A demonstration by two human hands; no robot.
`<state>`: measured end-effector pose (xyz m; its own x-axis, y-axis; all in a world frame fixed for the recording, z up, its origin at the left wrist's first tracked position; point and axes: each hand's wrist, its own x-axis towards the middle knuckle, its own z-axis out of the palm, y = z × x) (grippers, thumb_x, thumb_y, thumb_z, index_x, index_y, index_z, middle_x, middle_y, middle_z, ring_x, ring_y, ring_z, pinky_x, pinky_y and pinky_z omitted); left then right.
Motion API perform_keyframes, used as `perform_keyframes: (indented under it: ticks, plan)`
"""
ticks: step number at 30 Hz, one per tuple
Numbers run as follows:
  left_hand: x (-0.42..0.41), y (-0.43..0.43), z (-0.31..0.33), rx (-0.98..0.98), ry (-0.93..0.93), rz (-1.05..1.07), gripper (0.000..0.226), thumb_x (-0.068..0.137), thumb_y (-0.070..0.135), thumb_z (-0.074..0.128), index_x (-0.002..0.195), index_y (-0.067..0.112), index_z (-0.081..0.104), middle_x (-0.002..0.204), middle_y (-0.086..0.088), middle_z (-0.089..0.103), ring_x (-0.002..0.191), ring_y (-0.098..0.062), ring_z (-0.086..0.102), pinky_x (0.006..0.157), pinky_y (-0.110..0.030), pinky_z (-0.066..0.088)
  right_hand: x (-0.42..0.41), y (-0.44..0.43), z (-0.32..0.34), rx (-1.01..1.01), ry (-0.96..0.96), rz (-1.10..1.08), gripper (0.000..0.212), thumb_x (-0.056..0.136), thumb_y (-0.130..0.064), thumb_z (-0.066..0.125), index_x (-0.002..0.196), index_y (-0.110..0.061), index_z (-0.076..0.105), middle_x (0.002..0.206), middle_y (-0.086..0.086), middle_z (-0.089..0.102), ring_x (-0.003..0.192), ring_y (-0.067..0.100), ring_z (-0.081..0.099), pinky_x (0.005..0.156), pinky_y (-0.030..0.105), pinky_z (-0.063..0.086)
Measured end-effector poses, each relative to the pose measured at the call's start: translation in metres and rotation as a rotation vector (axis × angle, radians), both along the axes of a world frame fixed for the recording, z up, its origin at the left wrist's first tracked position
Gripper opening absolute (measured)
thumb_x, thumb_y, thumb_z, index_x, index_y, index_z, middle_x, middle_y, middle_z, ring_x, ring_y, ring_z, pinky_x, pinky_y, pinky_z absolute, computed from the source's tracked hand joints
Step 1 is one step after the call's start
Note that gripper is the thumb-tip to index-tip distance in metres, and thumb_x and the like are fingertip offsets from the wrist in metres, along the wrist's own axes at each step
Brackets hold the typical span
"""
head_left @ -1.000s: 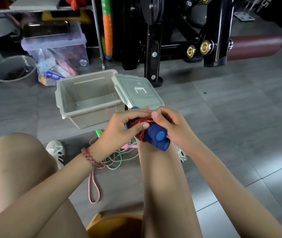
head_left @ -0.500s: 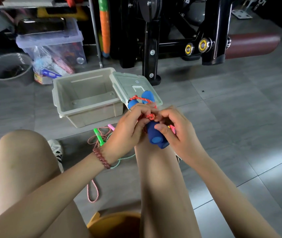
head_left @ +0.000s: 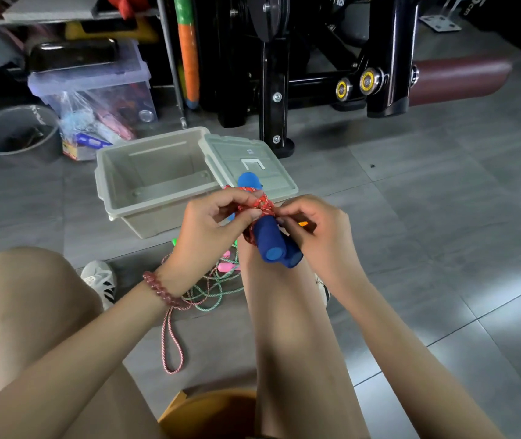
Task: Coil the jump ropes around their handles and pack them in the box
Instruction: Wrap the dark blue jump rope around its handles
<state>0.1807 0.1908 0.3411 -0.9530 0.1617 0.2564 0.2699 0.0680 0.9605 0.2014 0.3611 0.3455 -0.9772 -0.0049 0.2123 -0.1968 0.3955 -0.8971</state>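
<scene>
Grey floor tiles run wide to my right, and that is where the open room lies. Ahead, one black weight machine closes the far edge. One beige box sits on the floor ahead and to my left with its mouth facing up. Its one lid is propped against the right rim, and the lid's near corner is just behind my hands. My two bare knees frame the narrow gap below.

My left hand pinches the one red rope between thumb and forefinger. My right hand is curled round the two blue handles, held side by side above my right knee. The red rope is wound around their middle.

Two loose ropes lie tangled on the floor between my legs, near the box's front wall: one green-and-white rope and one pink-and-white rope. I count one green handle; the pink handles are partly hidden, so I cannot count them.
</scene>
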Motion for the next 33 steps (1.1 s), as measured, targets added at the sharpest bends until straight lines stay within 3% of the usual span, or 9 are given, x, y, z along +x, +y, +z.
perform_keyframes:
  ticks: [5, 8, 12, 15, 18, 22, 25, 28, 33]
  plan:
    - [0.001, -0.016, 0.014, -0.065, -0.032, -0.008, 0.028, 0.078, -0.009, 0.068, 0.099, 0.009, 0.071, 0.098, -0.001, 0.072, 0.1, -0.01, 0.067, 0.09, -0.02, 0.05, -0.013, -0.006, 0.001, 0.22, 0.149, 0.107, 0.008, 0.082, -0.008, 0.063, 0.087, -0.012, 0.068, 0.089, -0.006, 0.066, 0.079, 0.007, 0.059, 0.071, 0.025, 0.049]
    - [0.012, -0.025, 0.016, -0.167, 0.013, 0.053, 0.029, 0.08, -0.006, 0.068, 0.098, 0.016, 0.072, 0.099, 0.006, 0.071, 0.1, -0.005, 0.065, 0.088, -0.016, 0.049, -0.01, -0.02, -0.005, 0.358, 0.329, 0.097, 0.012, 0.082, -0.019, 0.057, 0.087, -0.011, 0.065, 0.09, -0.004, 0.064, 0.077, 0.01, 0.056, 0.068, 0.026, 0.046]
    - [0.025, -0.028, 0.007, -0.253, 0.127, 0.166, 0.027, 0.082, -0.004, 0.067, 0.102, 0.013, 0.071, 0.1, 0.008, 0.056, 0.094, 0.001, 0.056, 0.083, -0.011, 0.045, -0.004, -0.036, -0.019, 0.355, 0.428, 0.127, 0.01, 0.082, -0.013, 0.057, 0.087, -0.005, 0.061, 0.091, 0.001, 0.06, 0.079, 0.011, 0.054, 0.068, 0.016, 0.04]
    - [0.033, -0.03, 0.001, -0.211, 0.092, 0.2, 0.035, 0.084, -0.005, 0.065, 0.111, 0.017, 0.065, 0.095, 0.006, 0.055, 0.09, 0.004, 0.054, 0.081, -0.01, 0.044, -0.001, -0.04, -0.025, 0.338, 0.424, 0.147, 0.008, 0.083, -0.009, 0.059, 0.09, -0.006, 0.06, 0.093, 0.001, 0.058, 0.083, 0.01, 0.053, 0.073, 0.013, 0.038]
    - [0.041, -0.029, 0.003, -0.15, 0.073, 0.267, 0.043, 0.082, -0.005, 0.066, 0.115, 0.02, 0.062, 0.09, 0.003, 0.062, 0.084, 0.0, 0.06, 0.079, -0.011, 0.047, 0.002, -0.041, -0.02, 0.341, 0.448, 0.144, 0.007, 0.084, -0.01, 0.059, 0.091, -0.008, 0.061, 0.093, -0.001, 0.059, 0.081, 0.009, 0.054, 0.068, 0.018, 0.042]
    - [0.043, -0.021, 0.009, -0.064, 0.071, 0.388, 0.035, 0.08, -0.004, 0.068, 0.098, 0.026, 0.068, 0.083, 0.0, 0.067, 0.073, 0.0, 0.063, 0.065, -0.011, 0.048, 0.001, -0.04, -0.009, 0.397, 0.538, 0.094, 0.01, 0.085, -0.014, 0.057, 0.088, -0.008, 0.065, 0.09, -0.001, 0.063, 0.077, 0.011, 0.057, 0.06, 0.02, 0.044]
    - [0.042, -0.018, 0.003, -0.165, 0.134, 0.311, 0.024, 0.08, 0.005, 0.069, 0.097, 0.021, 0.072, 0.085, -0.002, 0.062, 0.077, -0.01, 0.062, 0.068, -0.022, 0.054, 0.001, -0.031, -0.007, 0.487, 0.543, 0.077, 0.011, 0.085, -0.017, 0.057, 0.087, -0.01, 0.066, 0.087, -0.003, 0.064, 0.074, 0.009, 0.056, 0.056, 0.018, 0.04]
    - [0.041, -0.021, 0.005, -0.318, 0.17, 0.19, 0.031, 0.075, 0.025, 0.072, 0.104, 0.014, 0.072, 0.088, 0.009, 0.056, 0.079, -0.015, 0.06, 0.07, -0.03, 0.057, 0.001, -0.025, -0.008, 0.567, 0.574, 0.066, 0.011, 0.084, -0.018, 0.058, 0.086, -0.01, 0.066, 0.085, -0.003, 0.065, 0.069, 0.01, 0.054, 0.054, 0.015, 0.028]
    - [0.034, -0.034, 0.014, -0.601, 0.297, 0.215, 0.027, 0.078, 0.033, 0.062, 0.086, 0.011, 0.074, 0.077, 0.007, 0.056, 0.065, -0.018, 0.058, 0.058, -0.035, 0.054, 0.0, -0.032, -0.004, 0.611, 0.621, 0.088, 0.01, 0.085, -0.017, 0.059, 0.083, -0.012, 0.067, 0.084, -0.004, 0.066, 0.069, 0.012, 0.05, 0.059, 0.013, 0.021]
